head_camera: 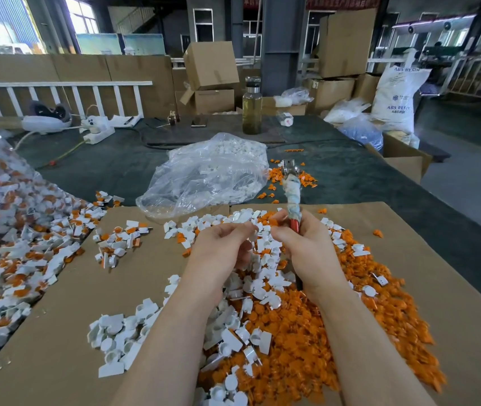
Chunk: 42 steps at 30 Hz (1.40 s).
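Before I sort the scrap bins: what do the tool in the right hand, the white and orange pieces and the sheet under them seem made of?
Tool: shiny metal head, glossy red handle, possibly plastic-coated, wrapped in frayed cloth or tape. White pieces and orange pieces: moulded plastic by the look, smooth and slightly glossy. Sheet: matte brown cardboard.

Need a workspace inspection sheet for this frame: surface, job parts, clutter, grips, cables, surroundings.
surface: cardboard sheet on dark table.
job's things: white parts and orange caps heaped loose; hammer.
clutter: clear bag of white pieces; bottle.
grips: left hand pinches a small white piece, blurred; right hand grips the hammer handle.
cables: power strip; cable trails across the table.
surroundings: cardboard boxes; ABS resin sack.
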Available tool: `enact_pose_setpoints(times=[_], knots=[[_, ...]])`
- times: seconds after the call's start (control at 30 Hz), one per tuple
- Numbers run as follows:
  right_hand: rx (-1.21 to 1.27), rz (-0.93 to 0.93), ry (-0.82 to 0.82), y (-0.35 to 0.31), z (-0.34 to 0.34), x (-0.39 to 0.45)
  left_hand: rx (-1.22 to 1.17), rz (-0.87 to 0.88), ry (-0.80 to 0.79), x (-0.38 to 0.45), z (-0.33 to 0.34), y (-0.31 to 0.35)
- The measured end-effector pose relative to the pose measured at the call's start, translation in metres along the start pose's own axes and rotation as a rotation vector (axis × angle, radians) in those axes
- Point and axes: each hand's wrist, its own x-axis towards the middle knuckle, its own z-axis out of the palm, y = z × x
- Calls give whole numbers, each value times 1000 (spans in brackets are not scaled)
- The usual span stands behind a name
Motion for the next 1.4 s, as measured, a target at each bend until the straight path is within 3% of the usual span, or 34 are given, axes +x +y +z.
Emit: enact_pose_setpoints(times=[0.2, 0.43, 0.73, 1.1, 1.4], knots=[[-23, -36, -29, 2, 1, 0, -184, -23, -5, 2, 2, -3], [-99, -59, -78, 1, 7, 0, -159, 26, 24, 1, 6, -3], [-90, -55, 78, 3, 4, 1, -241, 13, 148, 0, 7, -3], [-119, -135, 128, 2, 8, 0, -343, 8, 137, -4, 10, 0], [-320, -169, 176, 5, 12, 0, -322, 50, 118, -6, 12, 2]])
